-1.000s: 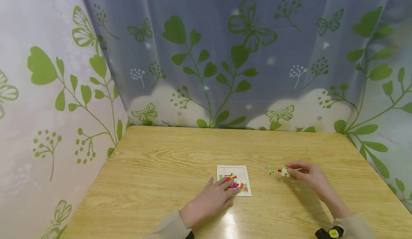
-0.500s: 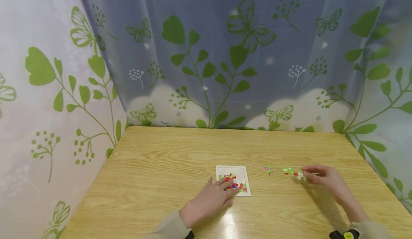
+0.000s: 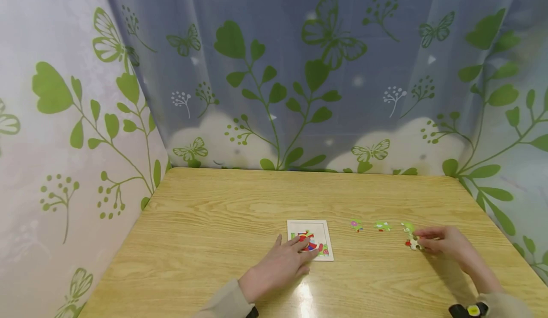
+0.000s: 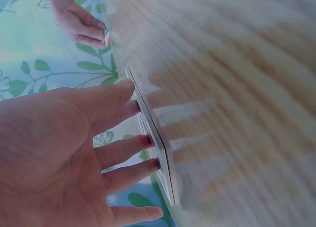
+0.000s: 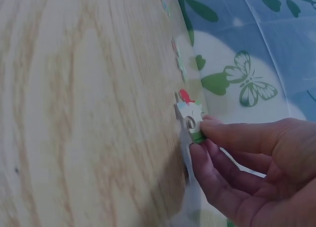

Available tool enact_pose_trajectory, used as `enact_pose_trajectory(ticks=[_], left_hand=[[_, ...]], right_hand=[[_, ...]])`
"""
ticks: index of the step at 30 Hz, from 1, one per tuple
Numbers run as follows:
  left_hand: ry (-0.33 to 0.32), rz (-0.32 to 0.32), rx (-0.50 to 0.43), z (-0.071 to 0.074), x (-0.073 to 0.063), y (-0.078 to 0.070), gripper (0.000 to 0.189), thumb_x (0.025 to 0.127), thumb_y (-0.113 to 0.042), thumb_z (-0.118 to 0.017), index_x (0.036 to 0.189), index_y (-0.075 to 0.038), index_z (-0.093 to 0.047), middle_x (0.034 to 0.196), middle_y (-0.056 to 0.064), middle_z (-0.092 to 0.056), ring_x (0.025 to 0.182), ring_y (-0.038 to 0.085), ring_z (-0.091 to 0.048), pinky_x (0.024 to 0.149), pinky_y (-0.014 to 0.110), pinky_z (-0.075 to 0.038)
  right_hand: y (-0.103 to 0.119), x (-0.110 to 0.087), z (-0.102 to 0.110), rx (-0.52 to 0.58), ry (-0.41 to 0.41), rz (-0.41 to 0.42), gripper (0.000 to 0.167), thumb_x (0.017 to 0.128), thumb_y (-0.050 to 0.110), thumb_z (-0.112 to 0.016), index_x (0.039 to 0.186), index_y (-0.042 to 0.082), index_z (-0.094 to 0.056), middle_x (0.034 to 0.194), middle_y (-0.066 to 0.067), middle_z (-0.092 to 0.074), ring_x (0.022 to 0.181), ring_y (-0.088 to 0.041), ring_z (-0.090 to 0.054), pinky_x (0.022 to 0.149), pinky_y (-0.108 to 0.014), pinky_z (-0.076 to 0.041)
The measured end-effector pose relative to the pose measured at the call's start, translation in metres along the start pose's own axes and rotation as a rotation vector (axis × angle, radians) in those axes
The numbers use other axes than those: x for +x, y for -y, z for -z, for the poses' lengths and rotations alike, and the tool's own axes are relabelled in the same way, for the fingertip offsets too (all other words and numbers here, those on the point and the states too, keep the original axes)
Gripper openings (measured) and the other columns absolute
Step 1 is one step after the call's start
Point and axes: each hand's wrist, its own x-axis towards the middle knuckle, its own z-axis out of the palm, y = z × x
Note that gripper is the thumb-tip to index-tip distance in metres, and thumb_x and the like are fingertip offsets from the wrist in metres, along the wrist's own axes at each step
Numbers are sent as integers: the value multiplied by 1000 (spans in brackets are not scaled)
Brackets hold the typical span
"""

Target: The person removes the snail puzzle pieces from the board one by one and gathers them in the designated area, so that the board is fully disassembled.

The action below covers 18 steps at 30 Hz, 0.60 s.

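Note:
My left hand (image 3: 282, 265) lies with spread, fairly straight fingers on a white-framed puzzle board (image 3: 321, 227), covering part of its red and green picture. The left wrist view shows the fingertips touching the edge and top of the thin board (image 4: 165, 158). Over at the right, my right hand (image 3: 449, 244) pinches a jigsaw piece (image 5: 192, 118) between thumb and fingers. That piece is mostly white with a red knob and a green edge, and it is held just above the table. A green puzzle piece (image 3: 407, 226) lies right behind it.
Two more loose puzzle pieces lie in a row between the board and my right hand: one with a pink flower (image 3: 356, 225) and a green-and-white one (image 3: 382, 226). The wooden table (image 3: 222, 204) ends at a printed curtain (image 3: 274, 71) behind.
My right hand has moved right and slightly nearer with the pinched puzzle piece, uncovering the green pieces behind it. The left hand has stayed on the board.

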Motion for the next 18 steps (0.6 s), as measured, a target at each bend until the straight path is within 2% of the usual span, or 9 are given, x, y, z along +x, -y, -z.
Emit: enact_pose_trajectory(ticks=[3,11,18], left_hand=[[-6,-6,4,-1,0,1,46,103,-35,-59,149,-29,-53,154,3,-50,141,24,-47,109,64,-41],[-18,-17,-14,-3,1,3,44,104,-34,-57,147,-28,-55,152,3,-51,140,25,-48,109,66,-41],[-14,-2,-31,-4,4,5,42,103,-38,-57,145,-29,-56,152,2,-51,140,25,-48,109,68,-38]], right_hand=[[-4,1,2,0,23,-16,40,97,6,-67,125,-21,-58,107,-18,-73,79,-5,-68,66,-27,-59],[-2,0,2,-22,53,-44,37,97,8,-67,124,-17,-61,98,-8,-75,73,-7,-64,60,-26,-55],[3,-2,-2,-81,21,-32,32,94,3,-67,119,-17,-64,93,-8,-75,69,-7,-64,58,-25,-55]])
